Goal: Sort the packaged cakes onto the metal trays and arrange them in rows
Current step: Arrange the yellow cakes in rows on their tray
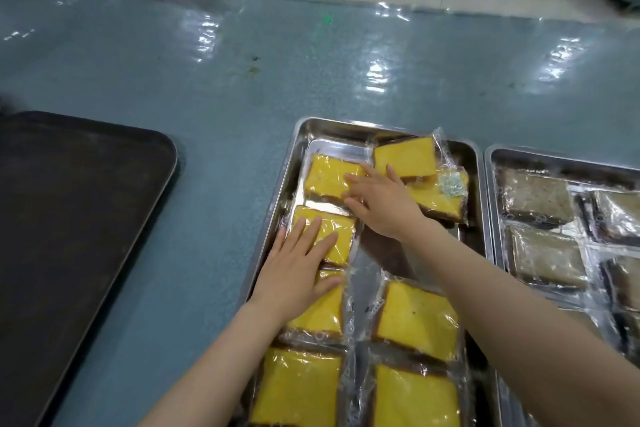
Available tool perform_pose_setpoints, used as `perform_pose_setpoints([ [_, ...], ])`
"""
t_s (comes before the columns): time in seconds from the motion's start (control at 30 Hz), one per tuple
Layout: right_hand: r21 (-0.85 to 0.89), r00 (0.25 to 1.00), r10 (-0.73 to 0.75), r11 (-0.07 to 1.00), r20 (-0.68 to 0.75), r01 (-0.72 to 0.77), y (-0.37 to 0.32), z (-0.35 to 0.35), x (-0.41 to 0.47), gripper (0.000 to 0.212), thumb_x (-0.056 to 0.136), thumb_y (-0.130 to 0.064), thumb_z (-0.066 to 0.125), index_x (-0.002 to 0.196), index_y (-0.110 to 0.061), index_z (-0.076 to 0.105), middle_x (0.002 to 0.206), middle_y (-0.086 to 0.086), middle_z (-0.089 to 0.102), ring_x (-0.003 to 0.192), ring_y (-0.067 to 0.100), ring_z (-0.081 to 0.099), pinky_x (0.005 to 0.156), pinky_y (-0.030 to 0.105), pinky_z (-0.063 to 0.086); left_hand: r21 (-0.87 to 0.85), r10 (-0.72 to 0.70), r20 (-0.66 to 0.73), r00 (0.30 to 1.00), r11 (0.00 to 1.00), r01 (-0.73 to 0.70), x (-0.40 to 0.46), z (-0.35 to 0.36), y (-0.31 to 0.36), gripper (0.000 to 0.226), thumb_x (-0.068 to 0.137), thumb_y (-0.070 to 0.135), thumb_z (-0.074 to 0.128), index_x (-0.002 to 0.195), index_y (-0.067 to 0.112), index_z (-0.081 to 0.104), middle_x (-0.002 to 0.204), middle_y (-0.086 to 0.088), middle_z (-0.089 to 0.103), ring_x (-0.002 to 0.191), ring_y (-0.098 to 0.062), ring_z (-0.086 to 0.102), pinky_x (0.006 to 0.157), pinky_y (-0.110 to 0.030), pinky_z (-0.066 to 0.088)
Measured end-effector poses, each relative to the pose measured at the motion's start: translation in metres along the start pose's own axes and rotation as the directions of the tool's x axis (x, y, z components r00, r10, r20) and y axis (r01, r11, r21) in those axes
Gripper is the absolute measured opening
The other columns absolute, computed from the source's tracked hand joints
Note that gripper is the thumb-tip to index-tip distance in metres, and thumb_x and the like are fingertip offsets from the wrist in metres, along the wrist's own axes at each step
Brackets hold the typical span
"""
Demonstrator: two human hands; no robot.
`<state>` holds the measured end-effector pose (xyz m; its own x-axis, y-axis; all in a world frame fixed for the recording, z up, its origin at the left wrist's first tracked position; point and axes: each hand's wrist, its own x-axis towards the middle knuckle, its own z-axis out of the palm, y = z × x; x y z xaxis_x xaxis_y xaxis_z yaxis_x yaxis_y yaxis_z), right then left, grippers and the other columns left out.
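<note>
A shiny metal tray (pixel 313 130) in front of me holds several yellow cakes in clear wrappers. My left hand (pixel 298 267) lies flat, fingers spread, on the second cake (pixel 341 236) of the left column. My right hand (pixel 381 204) reaches across with its fingers resting on the far-left cake (pixel 329 175). Two more wrapped cakes are stacked loosely at the tray's far right, the upper one (pixel 405 158) tilted. Nearer cakes (pixel 415 319) lie in two columns. A bare patch of tray shows in the right column, partly hidden by my right forearm.
A second metal tray (pixel 554 158) at the right holds several brown wrapped cakes (pixel 535 198) in rows. A dark flat tray (pixel 69 204) lies at the left on the blue plastic-covered table (pixel 242 87). Tiled floor lies beyond the table's far edge.
</note>
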<state>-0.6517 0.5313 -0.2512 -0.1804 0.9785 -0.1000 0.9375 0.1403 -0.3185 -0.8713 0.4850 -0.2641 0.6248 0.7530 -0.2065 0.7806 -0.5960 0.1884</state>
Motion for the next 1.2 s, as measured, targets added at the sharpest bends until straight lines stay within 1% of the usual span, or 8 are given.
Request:
perform_pose_setpoints([
  [0.2, 0.073, 1.0, -0.02, 0.997, -0.021, 0.022, 0.004, -0.002, -0.022, 0.038, 0.098, -0.04, 0.043, 0.134, -0.031, 0.053, 0.152, -0.008, 0.035, 0.146, 0.016, 0.013, 0.117, 0.047, 0.005, 0.016, -0.002, -0.028, 1.0, 1.0, 0.002, -0.002, 0.002, 0.002, 0.082, 0.077, 0.076, 0.007, 0.149, 0.036, 0.003, 0.158, 0.003, -0.012, 0.143, -0.02, -0.018, 0.115, -0.042, -0.013],
  [0.3, -0.032, 0.969, 0.133, 0.989, -0.208, -0.143, 0.023, -0.012, -0.024, 0.044, 0.095, -0.028, 0.05, 0.139, -0.026, 0.047, 0.156, 0.001, 0.028, 0.146, 0.024, 0.012, 0.118, 0.048, 0.007, 0.047, 0.004, -0.041, 0.999, 0.999, -0.002, -0.005, 0.006, 0.002, 0.082, 0.077, 0.078, -0.006, 0.147, 0.037, -0.009, 0.157, 0.002, -0.017, 0.142, -0.02, -0.023, 0.113, -0.041, -0.016],
  [0.4, -0.144, 0.93, 0.307, 0.93, -0.204, -0.338, 0.041, -0.021, -0.018, 0.06, 0.089, -0.023, 0.052, 0.146, -0.025, 0.033, 0.16, 0.004, 0.015, 0.147, 0.027, 0.001, 0.115, 0.052, -0.002, 0.075, 0.002, -0.05, 0.999, 0.997, 0.002, -0.006, 0.009, 0.004, 0.078, 0.08, 0.075, -0.011, 0.146, 0.035, -0.016, 0.155, 0.0, -0.022, 0.14, -0.021, -0.027, 0.111, -0.042, -0.019],
  [0.6, -0.124, 0.908, 0.301, 0.929, -0.292, -0.348, 0.042, -0.025, -0.022, 0.035, 0.093, -0.029, 0.058, 0.127, -0.023, 0.06, 0.139, 0.006, 0.05, 0.135, 0.031, 0.033, 0.114, 0.05, 0.012, 0.083, -0.009, -0.056, 0.998, 0.996, 0.013, -0.006, 0.01, 0.006, 0.075, 0.082, 0.072, -0.01, 0.146, 0.034, -0.019, 0.155, -0.001, -0.024, 0.14, -0.022, -0.028, 0.113, -0.043, -0.016],
  [0.8, 0.152, 0.799, 0.36, 0.932, -0.481, -0.328, 0.016, -0.034, -0.071, 0.031, 0.095, -0.029, 0.056, 0.123, -0.017, 0.065, 0.13, 0.011, 0.06, 0.125, 0.031, 0.046, 0.109, 0.041, 0.026, 0.077, -0.006, -0.073, 0.997, 0.997, 0.011, -0.006, 0.01, 0.006, 0.073, 0.084, 0.071, -0.006, 0.146, 0.035, -0.018, 0.155, 0.0, -0.024, 0.14, -0.021, -0.027, 0.113, -0.042, -0.016],
  [0.9, 0.255, 0.806, 0.418, 0.906, -0.418, -0.337, -0.001, -0.021, -0.117, 0.03, 0.093, -0.028, 0.059, 0.121, -0.019, 0.066, 0.127, 0.005, 0.062, 0.12, 0.025, 0.049, 0.106, 0.038, 0.031, 0.078, -0.007, -0.083, 0.997, 0.997, 0.014, -0.005, 0.011, 0.006, 0.072, 0.085, 0.07, 0.0, 0.147, 0.035, -0.014, 0.155, 0.001, -0.021, 0.14, -0.021, -0.025, 0.113, -0.041, -0.015],
  [1.07, 0.178, 0.891, 0.417, 0.905, -0.182, -0.387, -0.009, 0.009, -0.156, 0.034, 0.09, -0.026, 0.064, 0.123, -0.022, 0.064, 0.132, 0.004, 0.058, 0.125, 0.027, 0.046, 0.108, 0.038, 0.027, 0.098, -0.012, -0.088, 0.996, 0.995, 0.021, -0.003, 0.013, 0.005, 0.072, 0.086, 0.07, 0.002, 0.148, 0.035, -0.007, 0.155, 0.0, -0.016, 0.141, -0.021, -0.022, 0.115, -0.043, -0.011],
  [1.2, 0.145, 0.889, 0.426, 0.903, -0.169, -0.405, -0.011, 0.01, -0.152, 0.032, 0.086, -0.027, 0.068, 0.118, -0.026, 0.068, 0.128, 0.002, 0.06, 0.12, 0.025, 0.049, 0.106, 0.039, 0.032, 0.076, -0.014, -0.078, 0.997, 0.997, 0.02, -0.004, 0.013, 0.005, 0.072, 0.085, 0.07, 0.001, 0.147, 0.034, -0.007, 0.156, -0.001, -0.014, 0.142, -0.022, -0.019, 0.116, -0.044, -0.009],
])
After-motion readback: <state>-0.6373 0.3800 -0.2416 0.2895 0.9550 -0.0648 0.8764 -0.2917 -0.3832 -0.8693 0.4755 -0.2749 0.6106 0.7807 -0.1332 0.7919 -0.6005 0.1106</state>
